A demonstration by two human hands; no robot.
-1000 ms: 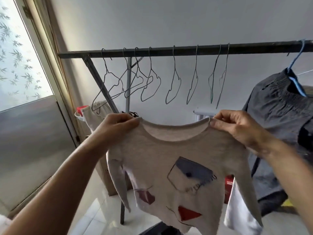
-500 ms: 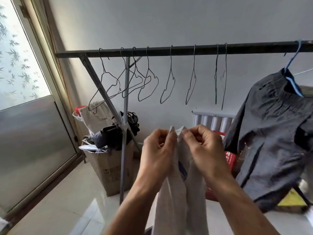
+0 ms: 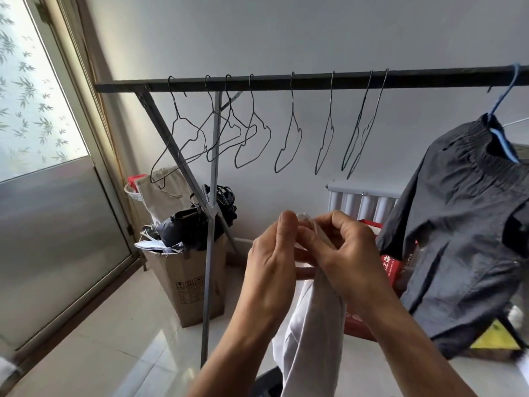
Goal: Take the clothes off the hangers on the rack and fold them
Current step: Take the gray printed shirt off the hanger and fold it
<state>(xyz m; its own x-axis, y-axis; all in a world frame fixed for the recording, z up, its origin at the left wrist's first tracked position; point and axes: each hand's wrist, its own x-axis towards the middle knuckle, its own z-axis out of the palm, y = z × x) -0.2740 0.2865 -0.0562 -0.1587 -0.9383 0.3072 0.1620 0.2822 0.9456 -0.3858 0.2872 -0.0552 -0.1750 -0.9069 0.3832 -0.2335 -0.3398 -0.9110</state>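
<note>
Head view: glossy floor [image 3: 114,325], grey wall [image 3: 286,32], bare hangers [image 3: 292,104] on rack [image 3: 309,82], hands, left [image 3: 269,270] and right [image 3: 347,262], tight around pale garment [image 3: 312,339].

Rack bar [image 3: 315,81]: eight bare wire hangers [image 3: 289,138], bunched at the left, wider gaps toward the middle. Right end: dark garment [image 3: 458,224] on a blue hanger [image 3: 505,143] blocks that side. Below the bar: upright post [image 3: 210,267] and slanting brace [image 3: 169,138], with a cardboard box [image 3: 189,282] just beside them. Open air lies between the hangers and the left hand [image 3: 272,267] and right hand [image 3: 343,253]. A pale garment [image 3: 312,325] hangs beneath them.
</note>
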